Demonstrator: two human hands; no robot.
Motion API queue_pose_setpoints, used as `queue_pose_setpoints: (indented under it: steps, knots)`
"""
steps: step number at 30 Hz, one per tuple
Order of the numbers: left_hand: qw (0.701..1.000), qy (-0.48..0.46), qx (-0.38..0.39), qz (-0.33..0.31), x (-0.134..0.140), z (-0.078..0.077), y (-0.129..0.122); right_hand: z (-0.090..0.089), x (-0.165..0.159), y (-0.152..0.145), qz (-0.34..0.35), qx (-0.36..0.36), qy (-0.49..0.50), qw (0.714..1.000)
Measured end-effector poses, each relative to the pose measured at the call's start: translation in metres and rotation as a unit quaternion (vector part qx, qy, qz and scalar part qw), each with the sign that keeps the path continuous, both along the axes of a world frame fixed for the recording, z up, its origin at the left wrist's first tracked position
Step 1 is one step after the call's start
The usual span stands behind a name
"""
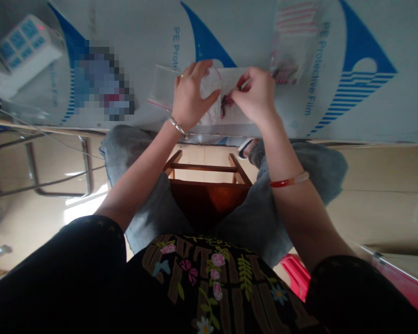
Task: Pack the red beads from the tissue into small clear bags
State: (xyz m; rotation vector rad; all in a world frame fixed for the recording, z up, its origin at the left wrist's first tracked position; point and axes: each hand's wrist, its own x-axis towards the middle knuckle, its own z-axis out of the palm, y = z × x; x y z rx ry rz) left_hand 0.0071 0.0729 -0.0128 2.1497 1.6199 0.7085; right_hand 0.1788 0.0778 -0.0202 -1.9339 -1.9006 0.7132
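Observation:
My left hand (191, 93) is spread in a curve, thumb and fingers apart, at the edge of a clear plastic bag (209, 111) with a pink-red line along its opening. Whether the fingertips touch the bag is hard to tell. My right hand (257, 95) is closed in a pinch just to the right, its fingertips at a few small pink and dark brown pieces (226, 101). One small dark piece shows between the thumb and fingers; its kind is too small to make out. The pieces lie on a whitish sheet or bag (244, 116) near the table's front edge.
Clear bags (296, 23) with pink-red strips lie at the upper right, with similar small pieces (285, 74) beside them. Another clear bag (162, 86) is left of my hand. A blurred-out object (107, 83) and a white box (28, 51) stand further left on the film-covered table (146, 28).

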Motion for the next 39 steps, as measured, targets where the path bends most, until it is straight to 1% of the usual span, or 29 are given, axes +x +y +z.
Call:
queue_pose_setpoints:
  steps: [4, 8, 13, 15, 18, 20, 24, 28, 33, 36, 39]
  knots:
    - [1.0, 0.024, -0.015, 0.001, 0.001, 0.0, 0.0, 0.005, 0.0, 0.004, -0.015, 0.02, 0.05, 0.998]
    - [0.999, 0.028, -0.013, -0.008, 0.003, -0.002, -0.002, 0.014, -0.005, 0.006, -0.027, 0.06, 0.105, 0.992]
    - [0.999, -0.014, 0.027, -0.043, 0.005, -0.001, -0.006, 0.031, -0.018, 0.002, -0.013, 0.052, 0.122, 0.991]
    - [0.998, -0.023, 0.021, -0.053, 0.006, 0.0, -0.007, 0.033, -0.021, 0.001, -0.006, 0.048, 0.12, 0.992]
    - [0.998, -0.028, -0.011, -0.057, 0.006, -0.001, -0.004, 0.031, -0.022, 0.002, -0.002, 0.027, 0.11, 0.994]
    - [0.998, -0.027, -0.011, -0.053, 0.006, -0.001, -0.002, 0.027, -0.022, 0.003, 0.004, 0.021, 0.119, 0.993]
    - [0.998, -0.025, 0.021, -0.055, 0.006, -0.001, -0.004, 0.021, -0.023, 0.004, 0.007, 0.056, 0.166, 0.985]
    - [0.996, -0.031, 0.043, -0.068, 0.007, 0.001, -0.006, 0.019, -0.023, 0.003, 0.017, 0.083, 0.218, 0.972]
    - [0.996, -0.044, 0.044, -0.07, 0.004, -0.004, 0.0, 0.014, -0.022, 0.008, 0.017, 0.095, 0.262, 0.96]
    - [0.995, -0.069, 0.035, -0.061, 0.001, -0.007, 0.004, 0.011, -0.023, 0.01, 0.037, 0.115, 0.291, 0.949]
    - [0.993, -0.095, 0.026, -0.058, -0.001, -0.009, 0.007, 0.011, -0.023, 0.01, 0.05, 0.122, 0.295, 0.946]
